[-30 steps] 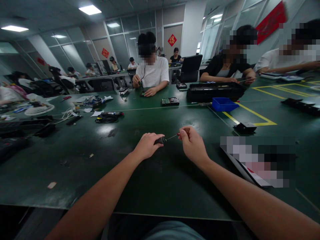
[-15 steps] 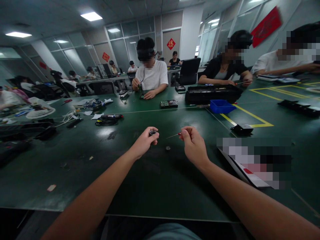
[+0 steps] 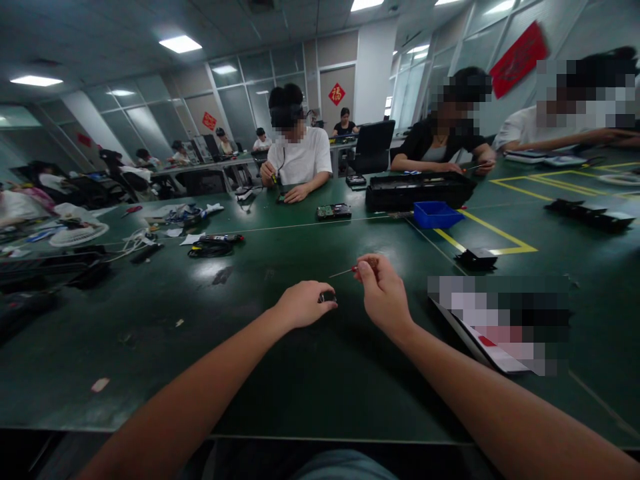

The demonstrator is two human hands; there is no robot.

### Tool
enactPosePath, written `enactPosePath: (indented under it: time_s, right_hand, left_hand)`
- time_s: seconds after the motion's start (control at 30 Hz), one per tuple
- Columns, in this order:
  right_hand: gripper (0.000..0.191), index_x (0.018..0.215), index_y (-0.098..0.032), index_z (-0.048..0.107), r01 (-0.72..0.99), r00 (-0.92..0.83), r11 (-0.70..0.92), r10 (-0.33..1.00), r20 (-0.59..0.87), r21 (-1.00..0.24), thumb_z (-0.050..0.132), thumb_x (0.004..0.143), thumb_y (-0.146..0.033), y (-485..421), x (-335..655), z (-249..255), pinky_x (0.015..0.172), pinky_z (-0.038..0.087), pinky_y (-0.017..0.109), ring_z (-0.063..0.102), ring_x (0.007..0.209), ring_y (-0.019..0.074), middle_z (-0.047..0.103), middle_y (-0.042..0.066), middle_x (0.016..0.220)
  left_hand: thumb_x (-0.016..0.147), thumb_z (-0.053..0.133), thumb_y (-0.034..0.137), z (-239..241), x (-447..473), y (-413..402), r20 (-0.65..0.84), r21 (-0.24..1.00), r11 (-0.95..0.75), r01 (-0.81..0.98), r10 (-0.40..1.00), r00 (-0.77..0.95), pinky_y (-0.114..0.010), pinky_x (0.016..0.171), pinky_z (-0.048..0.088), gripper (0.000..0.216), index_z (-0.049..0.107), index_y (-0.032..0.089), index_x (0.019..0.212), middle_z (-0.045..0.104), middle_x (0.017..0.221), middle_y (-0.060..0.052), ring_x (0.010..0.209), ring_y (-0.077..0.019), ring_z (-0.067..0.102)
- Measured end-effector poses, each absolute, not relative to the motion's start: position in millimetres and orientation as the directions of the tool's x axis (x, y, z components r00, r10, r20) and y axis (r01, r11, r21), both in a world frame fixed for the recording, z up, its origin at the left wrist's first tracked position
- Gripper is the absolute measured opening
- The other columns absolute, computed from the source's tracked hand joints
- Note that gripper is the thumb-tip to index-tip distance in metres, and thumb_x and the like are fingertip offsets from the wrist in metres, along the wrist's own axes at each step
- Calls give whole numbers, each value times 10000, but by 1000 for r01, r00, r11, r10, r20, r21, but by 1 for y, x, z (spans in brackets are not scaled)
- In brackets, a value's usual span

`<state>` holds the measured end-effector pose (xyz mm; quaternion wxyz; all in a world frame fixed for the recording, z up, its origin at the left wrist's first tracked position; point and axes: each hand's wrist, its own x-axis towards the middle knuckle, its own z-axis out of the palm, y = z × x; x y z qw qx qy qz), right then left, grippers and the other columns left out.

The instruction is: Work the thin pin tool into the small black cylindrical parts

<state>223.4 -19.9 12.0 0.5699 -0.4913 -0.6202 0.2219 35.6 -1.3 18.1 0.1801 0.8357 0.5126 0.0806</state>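
My left hand (image 3: 303,303) is low over the green table (image 3: 300,373), fingers curled round a small dark round part (image 3: 327,297) with a shiny rim. What lies beneath those fingertips is hidden. To the right, my right hand (image 3: 383,290) is closed on a thin screwdriver (image 3: 344,273) with a reddish handle. Its bare shaft points left, above and just apart from the dark part.
A white-edged booklet or device, partly blurred, lies right of my right arm. Farther off are a blue tray (image 3: 437,215), a black housing (image 3: 420,192), a circuit-board drive (image 3: 334,211) and coiled black cable (image 3: 213,247). Co-workers sit across the table.
My left hand has moved right and down with the dark part, over where a small loose piece lay; that piece is now hidden. My right hand has barely moved, still gripping the screwdriver.
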Motion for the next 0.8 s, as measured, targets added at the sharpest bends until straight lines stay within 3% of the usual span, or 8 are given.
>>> enactPosePath:
  time_s: [0.1, 0.17, 0.33, 0.47, 0.63, 0.8]
  right_hand:
    - [223, 1027, -212, 587, 366, 132, 419, 861, 492, -831, 463, 990, -393, -20, 223, 12, 737, 492, 345, 666, 797, 201, 683, 40, 858]
    - [225, 1028, -211, 587, 367, 125, 418, 863, 490, -831, 461, 990, -393, -21, 224, 12, 738, 493, 347, 667, 800, 203, 684, 43, 862]
    - [220, 1038, -211, 585, 361, 110, 424, 865, 489, -831, 457, 990, -384, -21, 225, 13, 752, 492, 353, 664, 809, 207, 681, 48, 864]
    - [218, 1035, -214, 589, 389, 93, 416, 870, 484, -822, 458, 988, -382, -21, 225, 12, 745, 484, 352, 661, 802, 208, 680, 44, 851]
    - [211, 1032, -218, 588, 394, 90, 408, 875, 477, -824, 456, 986, -376, -19, 225, 10, 741, 477, 352, 659, 800, 212, 677, 41, 840]
    - [205, 1028, -222, 588, 399, 73, 401, 883, 464, -825, 458, 989, -376, -19, 224, 9, 743, 473, 350, 656, 809, 214, 676, 39, 847]
  left_hand:
    - [882, 621, 422, 12, 41, -2, -42, 273, -436, 857, 885, 464, -356, 775, 488, 308, 702, 258, 1131, 697, 1104, -71, 967, -270, 642]
    - [885, 618, 408, 13, 40, -2, -31, 300, -426, 854, 890, 455, -353, 778, 487, 270, 712, 244, 1077, 704, 1077, -71, 953, -263, 647]
    - [862, 630, 381, 16, 20, 4, -11, 543, -326, 774, 919, 394, -339, 813, 480, 263, 729, 218, 1043, 723, 1051, -67, 929, -236, 658]
    - [850, 620, 355, 16, -11, 13, -124, 750, -118, 651, 941, 314, -297, 669, 466, 301, 732, 180, 1068, 722, 961, -73, 652, -156, 608]
    - [866, 548, 295, 23, -63, 19, -182, 959, 163, 231, 982, 59, -210, 462, 304, 283, 700, 138, 1045, 639, 842, -61, 560, -108, 499]
    - [866, 522, 176, 40, -133, 15, -265, 940, 191, -282, 931, -251, -208, 444, 301, 131, 614, 118, 940, 539, 733, -19, 549, -115, 473]
